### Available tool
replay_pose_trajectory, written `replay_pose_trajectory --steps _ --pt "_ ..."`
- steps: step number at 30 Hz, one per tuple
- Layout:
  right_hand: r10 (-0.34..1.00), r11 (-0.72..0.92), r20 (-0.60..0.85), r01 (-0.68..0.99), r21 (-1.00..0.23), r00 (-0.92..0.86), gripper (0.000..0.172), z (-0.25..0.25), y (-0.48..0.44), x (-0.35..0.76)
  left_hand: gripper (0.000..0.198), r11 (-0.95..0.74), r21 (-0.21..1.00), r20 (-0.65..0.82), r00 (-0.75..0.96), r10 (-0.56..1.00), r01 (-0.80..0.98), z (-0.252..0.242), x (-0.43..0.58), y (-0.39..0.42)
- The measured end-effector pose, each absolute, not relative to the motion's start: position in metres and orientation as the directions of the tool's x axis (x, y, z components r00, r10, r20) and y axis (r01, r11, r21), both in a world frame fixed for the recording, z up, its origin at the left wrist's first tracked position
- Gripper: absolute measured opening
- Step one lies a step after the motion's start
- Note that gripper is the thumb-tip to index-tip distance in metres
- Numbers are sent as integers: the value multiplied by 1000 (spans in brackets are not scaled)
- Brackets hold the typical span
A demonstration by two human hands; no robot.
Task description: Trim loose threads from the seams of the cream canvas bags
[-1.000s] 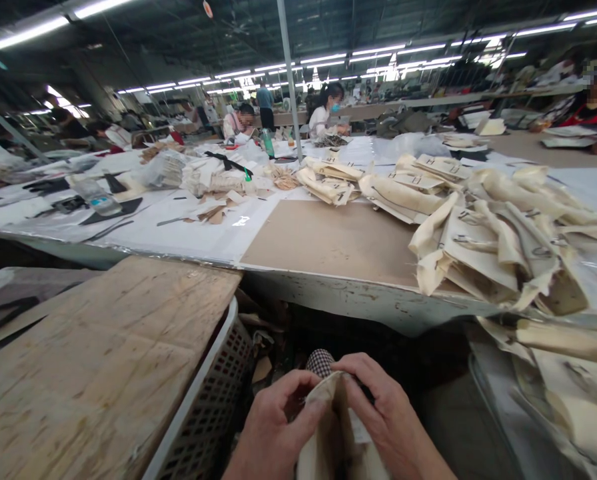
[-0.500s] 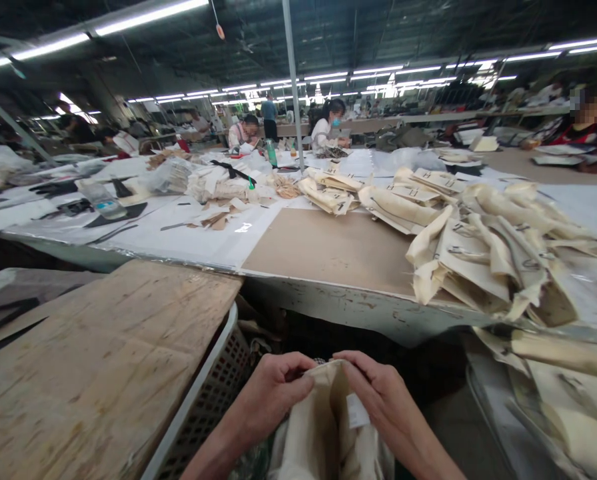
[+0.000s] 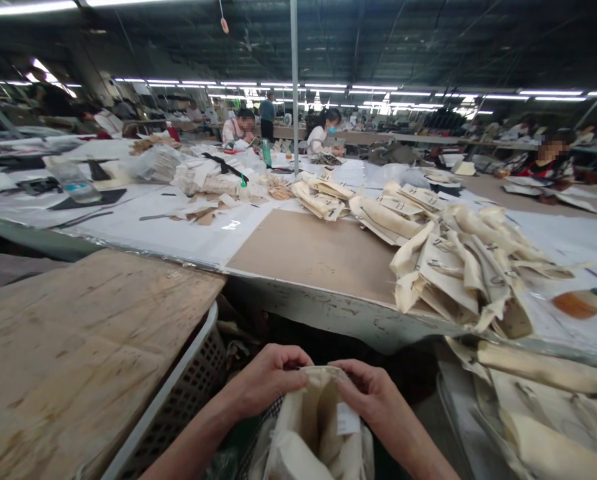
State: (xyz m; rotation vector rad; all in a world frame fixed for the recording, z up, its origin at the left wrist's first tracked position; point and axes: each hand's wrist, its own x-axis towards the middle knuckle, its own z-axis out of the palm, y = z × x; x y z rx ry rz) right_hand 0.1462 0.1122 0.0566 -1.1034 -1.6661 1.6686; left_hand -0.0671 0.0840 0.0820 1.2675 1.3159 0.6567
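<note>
Between my hands is a cream fabric bag (image 3: 298,447), its open mouth facing up toward me. My left hand (image 3: 273,377) pinches the far rim on the left, thumb inside and fingers outside. On the right, my right hand (image 3: 371,390) grips the same rim with its thumb near a white label (image 3: 347,419) on the inner lining. Fingertips of both hands are partly hidden behind the rim. A dark checked fabric shows at the bag's left side. The lower part of the bag runs out of view.
Ahead stands a long worktable with a brown board (image 3: 308,250) and a heap of cream fabric pieces (image 3: 458,267). More pieces (image 3: 553,400) lie at lower right. A wooden board (image 3: 88,353) rests by a plastic basket (image 3: 178,393) at left. A bottle of brown liquid (image 3: 578,303) lies right. Co-workers sit beyond.
The view has shifted slightly to the right, bringing the brown bottle into sight. Both hands keep hold of the bag's rim, which is spread a little wider and shows more of the inside.
</note>
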Motion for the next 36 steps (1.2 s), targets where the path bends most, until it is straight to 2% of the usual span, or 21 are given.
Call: replay_pose_trajectory --steps 14,20,26,32,36 --pt "865 -116 -197 198 -973 -462 40 57 115 146 20 209 920 -265 132 955 332 78 -48 91" --pt "875 -23 -142 254 -967 -462 32 58 113 146 21 87 831 -170 102 980 549 84 -38 87" --pt "888 59 -85 296 -953 -451 32 54 110 148 28 -26 707 -65 101 993 707 87 -29 85" --pt "887 78 -82 323 -943 -454 33 57 110 148 23 41 776 -125 90 988 629 82 -37 87" --pt "873 93 -93 350 -932 -479 33 59 106 145 23 59 760 -160 98 982 647 84 -44 83"
